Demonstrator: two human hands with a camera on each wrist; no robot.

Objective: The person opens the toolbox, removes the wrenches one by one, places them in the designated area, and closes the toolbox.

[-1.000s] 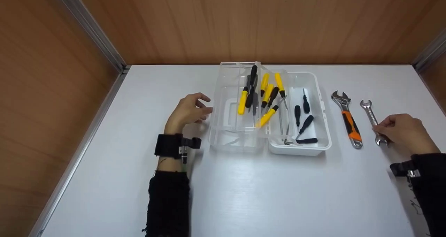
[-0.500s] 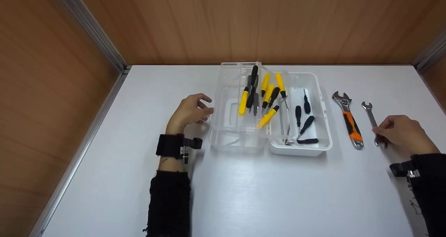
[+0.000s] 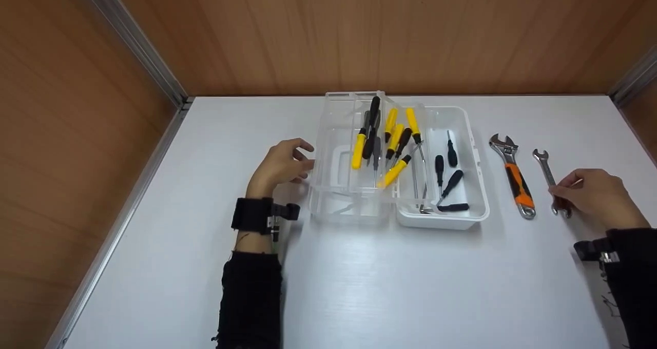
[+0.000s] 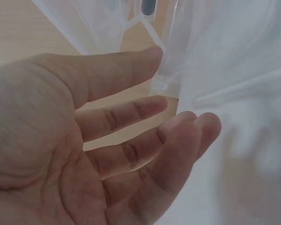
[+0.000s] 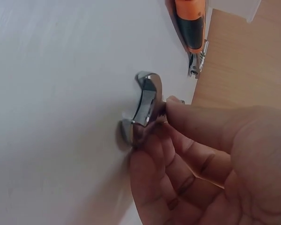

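Setting: white bench (image 3: 359,287) enclosed by wooden walls.
Centre: clear plastic toolbox (image 3: 398,164), lid open, holding yellow and black screwdrivers (image 3: 392,143).
Left hand (image 3: 279,165): at 9 o'clock of the toolbox, fingers loosely spread and relaxed, tips just beside the clear wall; holds nothing.
Right hand (image 3: 598,195): at 3 o'clock of the toolbox, fingertips pinching the near end of a small steel spanner (image 3: 548,172).
Spanner: lies on the bench, far end pointing to 12 o'clock.
Adjustable wrench (image 3: 513,177): orange handle, between toolbox and spanner, untouched.
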